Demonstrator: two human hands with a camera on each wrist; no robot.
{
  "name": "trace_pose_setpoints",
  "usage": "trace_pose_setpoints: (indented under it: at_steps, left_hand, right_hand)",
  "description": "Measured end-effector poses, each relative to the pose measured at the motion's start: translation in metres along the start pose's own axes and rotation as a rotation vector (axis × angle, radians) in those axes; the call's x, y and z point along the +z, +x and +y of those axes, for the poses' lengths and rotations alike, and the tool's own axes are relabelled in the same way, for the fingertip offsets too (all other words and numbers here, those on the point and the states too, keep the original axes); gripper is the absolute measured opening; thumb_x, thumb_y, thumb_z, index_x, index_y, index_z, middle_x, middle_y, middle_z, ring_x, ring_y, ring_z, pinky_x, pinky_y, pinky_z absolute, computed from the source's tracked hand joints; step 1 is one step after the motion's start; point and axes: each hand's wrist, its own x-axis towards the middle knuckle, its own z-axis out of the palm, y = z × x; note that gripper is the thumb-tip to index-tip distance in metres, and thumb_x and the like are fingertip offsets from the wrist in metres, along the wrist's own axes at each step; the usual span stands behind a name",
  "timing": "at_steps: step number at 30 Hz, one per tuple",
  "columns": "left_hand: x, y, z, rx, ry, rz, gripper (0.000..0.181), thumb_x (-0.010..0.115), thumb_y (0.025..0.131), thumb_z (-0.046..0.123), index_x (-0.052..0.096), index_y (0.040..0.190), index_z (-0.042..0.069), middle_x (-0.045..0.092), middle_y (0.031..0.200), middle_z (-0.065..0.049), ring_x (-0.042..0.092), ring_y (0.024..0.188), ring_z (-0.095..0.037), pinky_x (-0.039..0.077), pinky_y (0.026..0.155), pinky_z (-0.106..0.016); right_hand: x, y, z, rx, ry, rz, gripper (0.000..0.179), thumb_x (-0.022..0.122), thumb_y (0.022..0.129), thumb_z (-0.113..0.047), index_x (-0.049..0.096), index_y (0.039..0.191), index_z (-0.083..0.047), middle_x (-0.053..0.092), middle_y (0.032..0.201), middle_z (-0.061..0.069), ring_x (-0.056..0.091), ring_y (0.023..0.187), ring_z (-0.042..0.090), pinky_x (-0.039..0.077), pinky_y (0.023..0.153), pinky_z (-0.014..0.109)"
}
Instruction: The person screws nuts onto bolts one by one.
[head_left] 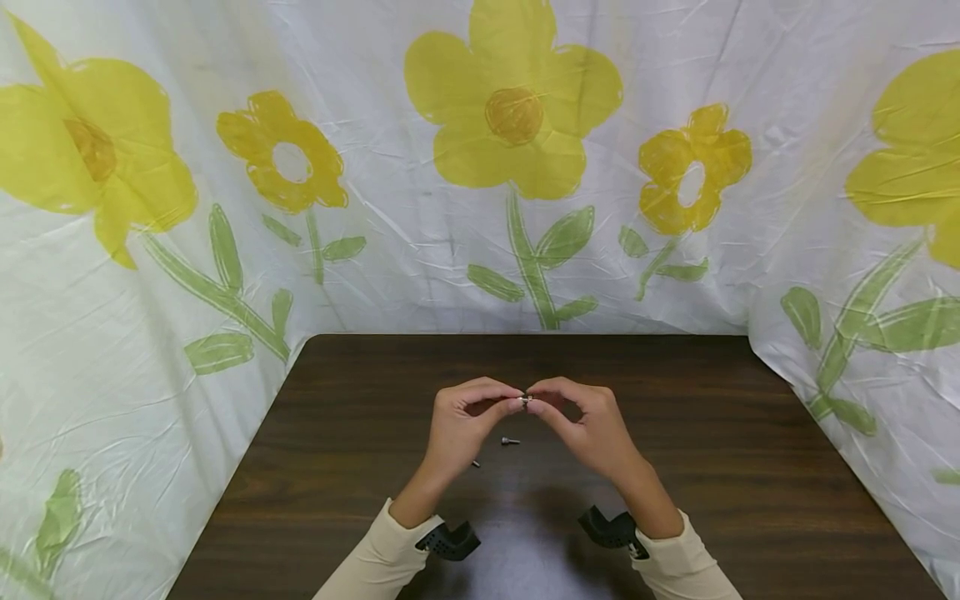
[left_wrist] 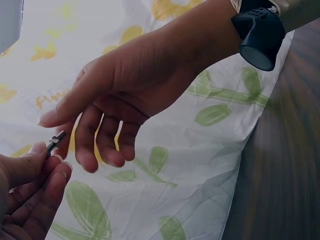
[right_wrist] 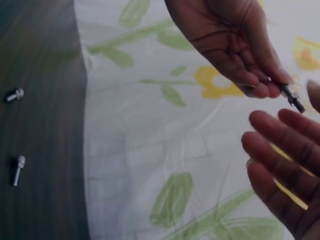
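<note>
My left hand [head_left: 459, 417] pinches a small metal bolt [left_wrist: 52, 144] between thumb and fingertips. Its shaft sticks out toward the other hand, and a wider nut-like ring [right_wrist: 292, 98] sits around it. My right hand [head_left: 592, 421] faces the left one at the bolt's free end. In the right wrist view its fingers [right_wrist: 280, 131] are extended and relaxed, with the thumb apart from them and the bolt's tip in the gap. The bolt's head is hidden in the left fingers. Both hands are raised over the dark table [head_left: 360, 400].
Two loose metal screws lie on the table below the hands: one screw [head_left: 510, 442] near the middle, another screw [head_left: 476, 464] partly behind the left hand. A flower-printed white curtain [head_left: 390, 275] borders the table at the back and sides. Each wrist wears a black device [head_left: 450, 542].
</note>
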Motion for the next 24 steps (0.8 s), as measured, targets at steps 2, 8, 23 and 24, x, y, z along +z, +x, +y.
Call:
trace_pose_setpoints:
  at_steps: [2,8,23,24]
  left_hand:
    - [-0.0004,-0.0001,-0.0002,0.001,-0.003,0.004,0.01,0.075,0.087,-0.005,0.078,0.095,0.0,0.075,0.091,-0.012,0.072,0.082,-0.022,0.062,0.073,-0.038]
    - [-0.0012,0.0003,-0.0001,0.003,0.005,0.009,0.01,0.076,0.087,-0.005,0.078,0.095,0.001,0.075,0.091,-0.011,0.072,0.082,-0.022,0.061,0.073,-0.037]
    - [-0.0005,-0.0004,-0.0002,-0.012,0.005,-0.003,0.009,0.075,0.088,-0.005,0.078,0.096,-0.003,0.075,0.091,-0.012,0.072,0.082,-0.021,0.062,0.073,-0.037]
    - [-0.0006,-0.0006,-0.0004,-0.012,0.007,-0.003,0.009,0.075,0.088,-0.005,0.078,0.096,-0.003,0.075,0.091,-0.012,0.073,0.082,-0.021,0.062,0.073,-0.037]
  right_hand:
    - [-0.0003,-0.0001,0.0013,-0.035,0.0,0.02,0.029,0.081,0.081,0.005,0.075,0.106,-0.008,0.076,0.091,0.004,0.071,0.074,0.014,0.058,0.066,0.024]
    - [-0.0009,0.0008,0.0039,-0.087,0.0,0.042,0.038,0.084,0.073,0.011,0.076,0.106,-0.006,0.077,0.094,0.006,0.072,0.077,0.015,0.06,0.064,0.031]
    - [0.0005,0.0011,0.0019,-0.082,0.013,0.044,0.03,0.08,0.078,0.012,0.076,0.1,-0.008,0.076,0.088,0.003,0.07,0.071,0.012,0.056,0.066,0.02]
    - [0.0005,0.0009,0.0016,-0.072,0.013,0.039,0.029,0.08,0.079,0.011,0.076,0.1,-0.009,0.076,0.088,0.003,0.069,0.071,0.011,0.056,0.066,0.02]
